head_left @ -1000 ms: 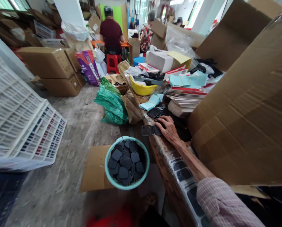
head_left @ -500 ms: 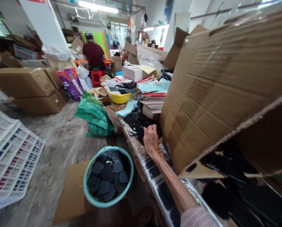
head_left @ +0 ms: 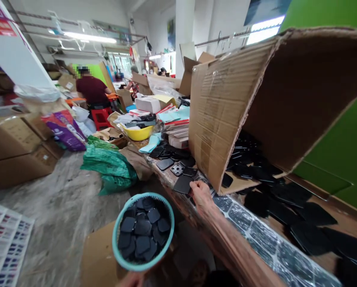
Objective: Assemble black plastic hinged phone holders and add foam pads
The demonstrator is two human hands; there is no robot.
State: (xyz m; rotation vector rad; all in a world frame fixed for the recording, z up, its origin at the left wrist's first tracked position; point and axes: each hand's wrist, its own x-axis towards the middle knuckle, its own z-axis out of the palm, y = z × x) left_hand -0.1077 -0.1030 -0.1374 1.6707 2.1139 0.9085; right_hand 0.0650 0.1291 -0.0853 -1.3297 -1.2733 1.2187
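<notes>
My right hand (head_left: 201, 196) is closed, with thumb and fingers pinching the edge of a flat black square pad (head_left: 183, 185) with rounded corners. The pad is over the near edge of the workbench. Just beyond it lie more black pads (head_left: 165, 164) and a light piece with dark round spots (head_left: 177, 169). Below and to the left stands a round turquoise basket (head_left: 114, 239) holding several similar black pads (head_left: 143, 227). At the bottom edge, a small part of my left hand (head_left: 132, 279) shows against the basket's near rim; its fingers are blurred and cut off.
A large cardboard box (head_left: 214, 119) lies on its side on the bench, black pieces (head_left: 247, 155) spilling from its mouth. Plastic-wrapped black pieces (head_left: 256, 231) line the bench edge. A green bag (head_left: 106, 167), a white crate (head_left: 8, 243) and cartons (head_left: 17, 151) stand left. A person (head_left: 92, 88) sits farther back.
My right hand has drawn back from the dark pile toward me, now with a black pad in its fingers. My left hand has come into view at the bottom. The view has turned right.
</notes>
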